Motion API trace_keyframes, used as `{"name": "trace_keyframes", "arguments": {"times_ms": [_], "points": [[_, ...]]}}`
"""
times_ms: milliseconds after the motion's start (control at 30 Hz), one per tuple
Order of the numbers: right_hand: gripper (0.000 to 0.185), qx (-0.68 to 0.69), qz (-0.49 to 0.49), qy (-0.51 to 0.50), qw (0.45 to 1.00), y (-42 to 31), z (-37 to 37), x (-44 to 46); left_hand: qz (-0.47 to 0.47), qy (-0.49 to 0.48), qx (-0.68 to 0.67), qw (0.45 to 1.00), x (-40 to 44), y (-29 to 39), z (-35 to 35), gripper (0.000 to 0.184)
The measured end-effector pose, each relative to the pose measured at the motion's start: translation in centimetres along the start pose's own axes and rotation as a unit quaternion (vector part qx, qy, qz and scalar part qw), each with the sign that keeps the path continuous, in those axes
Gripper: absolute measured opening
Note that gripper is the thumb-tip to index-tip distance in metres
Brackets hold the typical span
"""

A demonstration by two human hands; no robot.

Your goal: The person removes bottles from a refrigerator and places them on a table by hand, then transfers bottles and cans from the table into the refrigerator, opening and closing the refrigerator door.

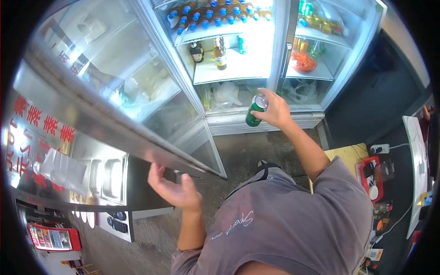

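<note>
A green can (pixel 256 110) with a silver top is gripped by my right hand (pixel 273 109), in front of the lower part of the lit fridge. My left hand (pixel 175 187) is beside the edge of the opened glass door (pixel 151 158), fingers apart and palm partly up, with nothing in it. On the fridge's middle shelf (pixel 238 72) stand a dark bottle (pixel 197 52), a clear-brown bottle (pixel 220 53) and another green can (pixel 242 44). Several blue-capped bottles (pixel 217 17) fill the shelf above.
Right of the fridge's centre post, an orange-filled bag (pixel 303 62) sits on a shelf. A wooden table (pixel 344 158) with a red basket (pixel 371 178) is at the right. On the left are a metal sink (pixel 112 178) and two black remotes (pixel 118 223).
</note>
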State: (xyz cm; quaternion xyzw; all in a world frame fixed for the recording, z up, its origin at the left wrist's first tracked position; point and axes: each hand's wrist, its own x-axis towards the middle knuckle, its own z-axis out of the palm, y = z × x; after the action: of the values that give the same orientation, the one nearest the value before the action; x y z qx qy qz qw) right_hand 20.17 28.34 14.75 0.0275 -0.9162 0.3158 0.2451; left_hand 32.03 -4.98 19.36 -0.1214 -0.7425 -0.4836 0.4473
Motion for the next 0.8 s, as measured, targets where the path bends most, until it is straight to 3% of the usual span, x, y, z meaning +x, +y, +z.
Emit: {"name": "trace_keyframes", "arguments": {"times_ms": [333,467,500,600,733,800], "points": [[0.077,-0.014,-0.009,-0.013,1.0,2.1,3.0,3.8,-0.029,0.164,0.102,0.981,3.0,-5.5,-4.1,0.077],[0.077,-0.008,0.016,-0.017,1.0,5.2,4.5,7.1,0.062,0.193,0.236,0.95,3.3,-4.9,-0.9,0.075],[0.077,-0.026,0.009,-0.006,1.0,6.6,5.4,8.2,0.128,0.204,0.197,0.95,3.6,-5.2,0.9,0.07],[0.076,-0.049,0.034,-0.009,0.998,9.8,7.0,12.1,0.193,0.07,0.189,0.96,2.9,-6.7,5.0,0.067],[0.078,-0.05,0.109,-0.059,0.991,14.9,10.0,18.2,0.105,-0.185,0.076,0.974,4.5,-7.5,12.3,0.047],[0.079,-0.065,0.088,-0.02,0.994,17.8,12.0,21.2,0.061,-0.243,0.048,0.967,5.4,-8.4,16.4,0.042]]}}
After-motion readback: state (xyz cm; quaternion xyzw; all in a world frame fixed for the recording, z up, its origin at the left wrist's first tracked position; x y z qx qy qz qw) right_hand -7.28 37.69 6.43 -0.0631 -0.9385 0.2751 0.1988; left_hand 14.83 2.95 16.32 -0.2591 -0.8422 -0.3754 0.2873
